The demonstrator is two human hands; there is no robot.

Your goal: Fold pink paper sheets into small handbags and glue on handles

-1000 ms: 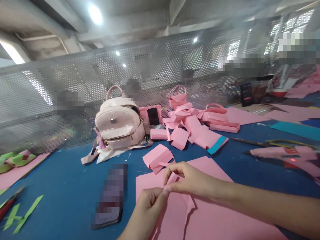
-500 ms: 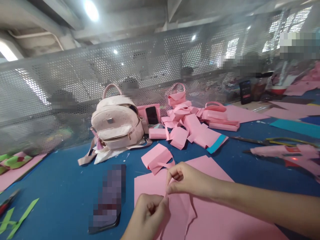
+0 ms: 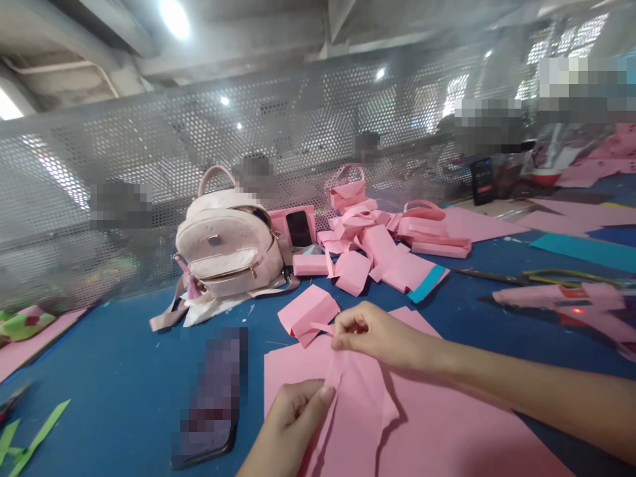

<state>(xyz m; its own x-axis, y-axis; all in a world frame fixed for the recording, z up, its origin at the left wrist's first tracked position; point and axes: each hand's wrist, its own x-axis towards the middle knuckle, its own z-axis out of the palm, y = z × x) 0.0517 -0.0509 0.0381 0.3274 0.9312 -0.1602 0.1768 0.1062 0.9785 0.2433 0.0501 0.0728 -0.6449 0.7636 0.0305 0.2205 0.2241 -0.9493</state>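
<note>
No legible text, label, brand, number or sign appears: the phone [image 3: 209,396] at 7 o'clock and the patches at 1 o'clock are pixelated.

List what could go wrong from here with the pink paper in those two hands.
1. The left hand and right hand pinch one pink piece at points set apart; pulling further could rip it unevenly.
2. That piece lies over the large pink sheet, so a slip might crease it.
3. The phone lies just left of the sheet, where a sweeping left forearm could knock it.
</note>
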